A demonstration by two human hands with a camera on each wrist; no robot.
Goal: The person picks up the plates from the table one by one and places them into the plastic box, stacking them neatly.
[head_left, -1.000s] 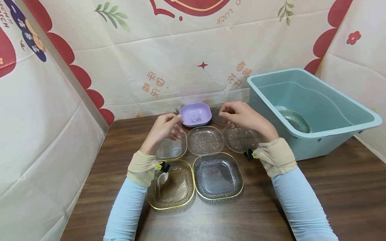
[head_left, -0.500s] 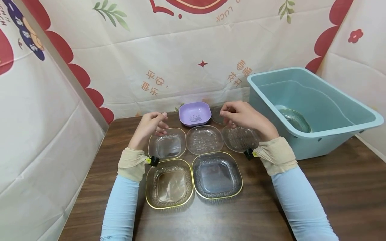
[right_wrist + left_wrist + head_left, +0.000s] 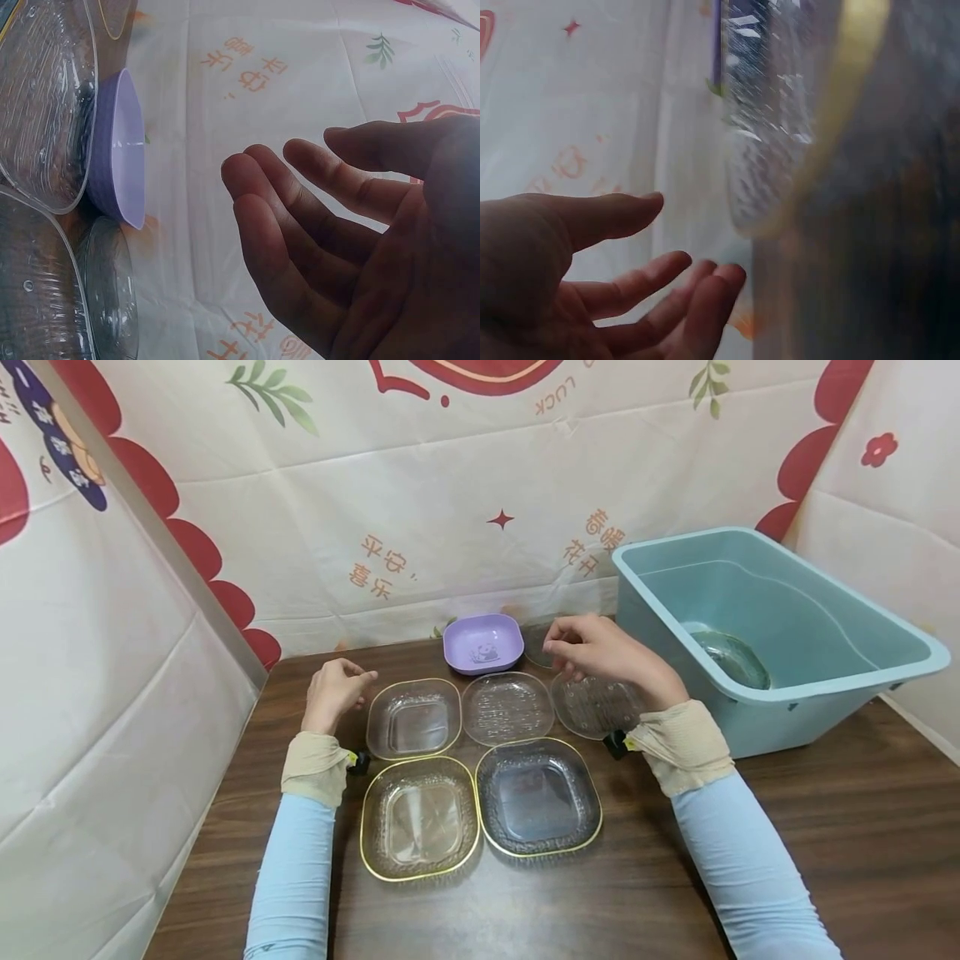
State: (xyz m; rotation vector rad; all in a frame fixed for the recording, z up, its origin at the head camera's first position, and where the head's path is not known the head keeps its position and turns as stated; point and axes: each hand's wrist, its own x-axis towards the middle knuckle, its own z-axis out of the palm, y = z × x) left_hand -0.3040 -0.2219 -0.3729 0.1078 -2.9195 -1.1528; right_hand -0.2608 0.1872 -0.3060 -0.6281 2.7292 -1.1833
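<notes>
My left hand (image 3: 335, 695) hovers just left of a clear gold-rimmed plate (image 3: 415, 718), its fingers loosely bent and holding nothing. Over the plates at the back right hangs my right hand (image 3: 596, 649), also holding nothing, with a gap between thumb and fingers in the right wrist view. Beneath it lies a clear ribbed plate (image 3: 592, 706), partly hidden by the hand and wrist. Another clear ribbed plate (image 3: 508, 708) lies in the middle. Nearer me sit an amber gold-rimmed plate (image 3: 422, 818) and a grey gold-rimmed plate (image 3: 538, 797), side by side.
A purple dish (image 3: 483, 644) with a panda print stands at the back, next to a dark clear plate (image 3: 537, 643) partly hidden by my right hand. On the right, a large blue-green tub (image 3: 750, 727) holds a green glassy dish (image 3: 729, 658). A printed cloth (image 3: 450, 485) hangs behind the table.
My left hand has moved left and lower, from above the clear gold-rimmed plate to beside it, uncovering the plate. My right hand has stayed almost still.
</notes>
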